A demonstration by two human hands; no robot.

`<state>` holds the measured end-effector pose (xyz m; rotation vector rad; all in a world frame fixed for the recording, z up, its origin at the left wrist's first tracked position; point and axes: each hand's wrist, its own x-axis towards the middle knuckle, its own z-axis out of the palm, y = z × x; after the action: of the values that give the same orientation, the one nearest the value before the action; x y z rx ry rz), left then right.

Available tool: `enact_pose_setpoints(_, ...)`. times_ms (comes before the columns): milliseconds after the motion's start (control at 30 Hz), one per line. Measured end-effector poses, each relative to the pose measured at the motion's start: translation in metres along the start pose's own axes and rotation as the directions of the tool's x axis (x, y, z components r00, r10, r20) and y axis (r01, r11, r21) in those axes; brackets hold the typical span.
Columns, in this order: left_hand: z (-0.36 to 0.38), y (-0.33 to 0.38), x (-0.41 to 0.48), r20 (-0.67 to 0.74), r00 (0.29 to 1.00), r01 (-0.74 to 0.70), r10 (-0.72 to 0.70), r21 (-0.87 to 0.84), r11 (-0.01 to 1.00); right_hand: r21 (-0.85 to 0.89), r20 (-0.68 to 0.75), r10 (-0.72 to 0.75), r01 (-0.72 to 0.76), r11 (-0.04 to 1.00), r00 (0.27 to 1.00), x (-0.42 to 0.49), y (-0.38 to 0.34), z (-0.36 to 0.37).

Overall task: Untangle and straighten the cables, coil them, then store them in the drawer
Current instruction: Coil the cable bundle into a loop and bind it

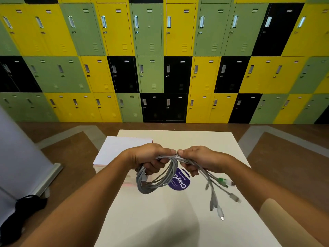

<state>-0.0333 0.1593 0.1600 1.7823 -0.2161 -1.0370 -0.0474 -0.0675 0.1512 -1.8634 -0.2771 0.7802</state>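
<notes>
Head view: the left grip (pixel 149 157) curls round the top of a grey cable bundle (pixel 156 180), holding its loops together so the coil hangs just above the cream bench (pixel 160 221). The right grip (pixel 201 160), just beside the left, pinches the strands leaving the coil, probably to control the free ends. Count: 1 coil, 2 grips, roughly 6 blurred plugs (pixel 234 197), 1 white box (pixel 121 148) behind.

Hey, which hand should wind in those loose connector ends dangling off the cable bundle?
The right hand: the loose ends trail from its grip, while the left hand grips the coil and should probably just steady it.
</notes>
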Motion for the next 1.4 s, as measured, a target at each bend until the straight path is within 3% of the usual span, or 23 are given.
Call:
enact_pose_setpoints(233,-0.013,-0.009,0.003,0.039,0.996,0.084,-0.082,-0.059,0.995,-0.145,0.024,-0.071,0.074,0.987,0.997,0.000,0.010,-0.010)
enact_pose_setpoints(400,-0.014,-0.013,0.009,0.043,0.995,0.095,-0.090,-0.157,0.983,-0.374,-0.189,-0.121,0.043,0.926,0.974,0.011,0.003,0.001)
enact_pose_setpoints(567,-0.017,-0.016,0.012,0.056,0.997,0.073,-0.062,-0.232,0.970,-0.260,-0.344,-0.187,0.098,0.961,0.920,0.019,0.015,0.013)
enact_pose_setpoints(667,-0.019,-0.018,0.010,0.089,0.995,0.066,-0.041,-0.305,0.950,-0.276,-0.367,-0.305,0.210,0.938,0.879,0.018,0.016,0.017)
enact_pose_setpoints(767,-0.021,-0.018,0.008,0.133,0.991,0.056,-0.009,-0.350,0.935,-0.478,-0.320,-0.399,0.217,0.851,0.859,0.009,0.009,0.015)
enact_pose_setpoints(867,-0.024,-0.020,0.006,0.213,0.977,0.071,0.013,-0.383,0.921,-0.710,-0.267,-0.506,0.188,0.679,0.820,0.007,0.003,0.008)
enact_pose_setpoints(967,-0.026,-0.018,0.004,0.303,0.952,0.097,0.032,-0.398,0.912,-0.822,-0.197,-0.557,0.174,0.543,0.807,0.008,-0.003,0.001)
enact_pose_setpoints(1033,-0.027,-0.014,0.003,0.343,0.939,0.109,0.033,-0.388,0.915,-0.843,-0.179,-0.523,0.144,0.519,0.833,0.007,-0.008,-0.002)
enact_pose_setpoints(1100,-0.027,-0.008,0.001,0.327,0.945,0.108,0.012,-0.345,0.933,-0.722,-0.192,-0.406,0.152,0.675,0.893,0.006,-0.013,-0.004)
enact_pose_setpoints(1200,-0.022,0.000,-0.002,0.204,0.978,0.078,-0.039,-0.186,0.979,-0.371,-0.112,-0.211,0.156,0.915,0.971,0.004,-0.017,-0.008)
enact_pose_setpoints(1300,-0.017,0.002,-0.003,0.079,0.996,0.030,-0.028,-0.021,0.999,-0.053,-0.029,-0.054,0.052,0.997,0.998,0.003,-0.017,-0.012)
enact_pose_setpoints(1400,-0.015,0.001,-0.002,0.071,0.997,-0.016,0.018,-0.022,1.000,0.146,0.092,0.035,-0.049,0.988,0.995,0.000,-0.017,-0.013)
